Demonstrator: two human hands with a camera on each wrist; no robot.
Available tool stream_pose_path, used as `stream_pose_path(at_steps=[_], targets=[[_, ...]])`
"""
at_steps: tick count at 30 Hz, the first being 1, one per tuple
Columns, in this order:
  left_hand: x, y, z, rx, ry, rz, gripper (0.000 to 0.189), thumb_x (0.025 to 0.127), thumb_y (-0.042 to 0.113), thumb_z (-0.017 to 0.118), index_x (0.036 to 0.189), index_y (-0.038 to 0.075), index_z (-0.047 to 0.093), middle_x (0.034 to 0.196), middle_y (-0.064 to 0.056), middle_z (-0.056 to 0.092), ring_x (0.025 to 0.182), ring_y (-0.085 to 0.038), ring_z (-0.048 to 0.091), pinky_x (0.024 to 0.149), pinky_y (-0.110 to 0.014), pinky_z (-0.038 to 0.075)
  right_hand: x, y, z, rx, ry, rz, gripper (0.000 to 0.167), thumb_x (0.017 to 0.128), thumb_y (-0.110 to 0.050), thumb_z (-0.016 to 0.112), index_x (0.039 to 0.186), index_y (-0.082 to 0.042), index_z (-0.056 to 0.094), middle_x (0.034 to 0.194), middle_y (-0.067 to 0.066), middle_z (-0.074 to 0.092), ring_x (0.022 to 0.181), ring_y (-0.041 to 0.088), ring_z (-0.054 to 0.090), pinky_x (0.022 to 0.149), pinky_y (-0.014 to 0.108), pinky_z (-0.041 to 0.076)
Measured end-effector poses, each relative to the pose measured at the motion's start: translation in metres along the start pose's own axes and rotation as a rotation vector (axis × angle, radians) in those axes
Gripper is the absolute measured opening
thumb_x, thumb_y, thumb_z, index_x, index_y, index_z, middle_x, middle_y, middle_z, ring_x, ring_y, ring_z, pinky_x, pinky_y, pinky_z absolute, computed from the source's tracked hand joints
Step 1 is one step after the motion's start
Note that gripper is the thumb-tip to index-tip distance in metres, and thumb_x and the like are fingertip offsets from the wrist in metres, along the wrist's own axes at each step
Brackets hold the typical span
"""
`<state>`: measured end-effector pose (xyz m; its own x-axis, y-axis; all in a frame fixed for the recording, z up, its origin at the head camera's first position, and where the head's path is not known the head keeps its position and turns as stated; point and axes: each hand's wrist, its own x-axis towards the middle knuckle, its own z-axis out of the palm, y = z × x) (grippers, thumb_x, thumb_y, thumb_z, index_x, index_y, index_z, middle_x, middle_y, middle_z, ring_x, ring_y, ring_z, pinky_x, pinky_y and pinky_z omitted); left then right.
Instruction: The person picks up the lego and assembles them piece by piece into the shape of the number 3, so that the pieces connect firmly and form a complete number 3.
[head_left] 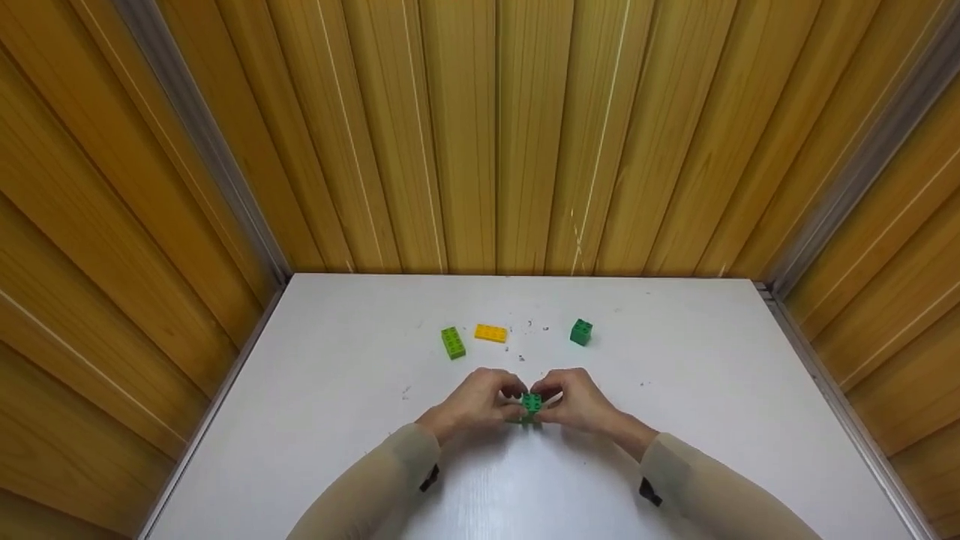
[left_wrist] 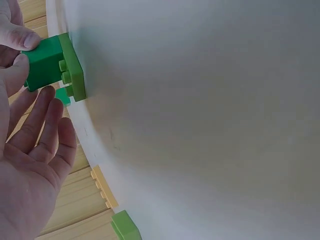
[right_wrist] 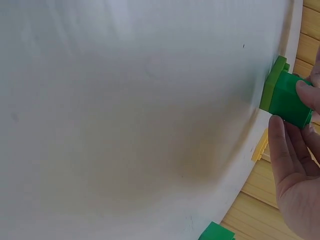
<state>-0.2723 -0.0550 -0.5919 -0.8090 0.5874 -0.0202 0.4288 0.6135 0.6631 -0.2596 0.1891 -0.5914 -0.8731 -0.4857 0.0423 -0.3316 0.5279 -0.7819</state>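
Between the two hands, a green square building block (head_left: 531,403) sits on the studs of a thin light green building plate (left_wrist: 76,70), which lies at the tabletop. My left hand (head_left: 480,399) pinches the green block from the left with thumb and fingers. From the opposite side my right hand (head_left: 577,401) pinches the same block, thumb on its near face. In the left wrist view, a few studs of the plate show beside the block (left_wrist: 44,62). The right wrist view has the block (right_wrist: 289,100) flush against the plate (right_wrist: 272,85).
Beyond the hands on the white table (head_left: 360,345) lie a light green brick (head_left: 453,343) and a yellow plate (head_left: 491,333), both left of centre. Another green block (head_left: 581,332) stands farther right. Wood-patterned walls (head_left: 495,150) border the table's back and sides.
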Motion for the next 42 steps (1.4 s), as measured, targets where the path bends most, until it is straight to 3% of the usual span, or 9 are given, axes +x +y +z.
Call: stream_pose_path(at_steps=[5, 18, 27, 34, 42], targets=[[-0.002, -0.002, -0.001, 0.026, 0.032, 0.039, 0.026, 0.100, 0.029, 0.087, 0.124, 0.019, 0.085, 0.120, 0.005, 0.084, 0.106, -0.010, 0.074, 0.098, -0.029, 0.062, 0.000, 0.000, 0.000, -0.017, 0.011, -0.009, 0.029, 0.086, -0.008, 0.095, 0.114, -0.008, 0.087, 0.106, 0.006, 0.082, 0.100, 0.019, 0.080, 0.085, 0.025, 0.068], [-0.009, -0.009, -0.018, 0.064, 0.085, -0.046, 0.034, 0.103, 0.036, 0.082, 0.132, 0.018, 0.082, 0.130, 0.001, 0.080, 0.119, -0.021, 0.072, 0.107, -0.044, 0.061, 0.000, -0.001, -0.001, -0.007, -0.018, 0.066, 0.032, 0.090, -0.010, 0.093, 0.121, -0.013, 0.087, 0.111, 0.000, 0.081, 0.105, 0.017, 0.077, 0.091, 0.029, 0.068], [-0.015, -0.016, -0.027, 0.040, 0.094, -0.089, 0.037, 0.103, 0.035, 0.083, 0.136, 0.018, 0.080, 0.134, -0.003, 0.079, 0.123, -0.026, 0.071, 0.111, -0.048, 0.060, -0.001, -0.001, -0.002, 0.013, -0.022, 0.053, 0.033, 0.090, -0.010, 0.094, 0.121, -0.012, 0.086, 0.111, 0.001, 0.081, 0.105, 0.017, 0.076, 0.090, 0.028, 0.068], [-0.016, -0.023, -0.035, 0.089, 0.120, -0.068, 0.039, 0.102, 0.032, 0.083, 0.136, 0.015, 0.079, 0.135, -0.005, 0.079, 0.123, -0.030, 0.072, 0.110, -0.051, 0.060, -0.001, -0.002, -0.001, 0.007, -0.017, 0.049, 0.033, 0.089, -0.012, 0.095, 0.121, -0.011, 0.086, 0.110, 0.001, 0.081, 0.104, 0.017, 0.077, 0.090, 0.029, 0.068], [-0.016, -0.028, -0.044, 0.086, 0.139, -0.157, 0.043, 0.102, 0.034, 0.084, 0.141, 0.019, 0.077, 0.146, -0.002, 0.073, 0.136, -0.031, 0.067, 0.121, -0.056, 0.055, 0.000, -0.003, -0.002, 0.013, -0.033, 0.061, 0.034, 0.089, -0.011, 0.095, 0.122, -0.012, 0.086, 0.110, 0.000, 0.081, 0.105, 0.019, 0.076, 0.089, 0.030, 0.069]])
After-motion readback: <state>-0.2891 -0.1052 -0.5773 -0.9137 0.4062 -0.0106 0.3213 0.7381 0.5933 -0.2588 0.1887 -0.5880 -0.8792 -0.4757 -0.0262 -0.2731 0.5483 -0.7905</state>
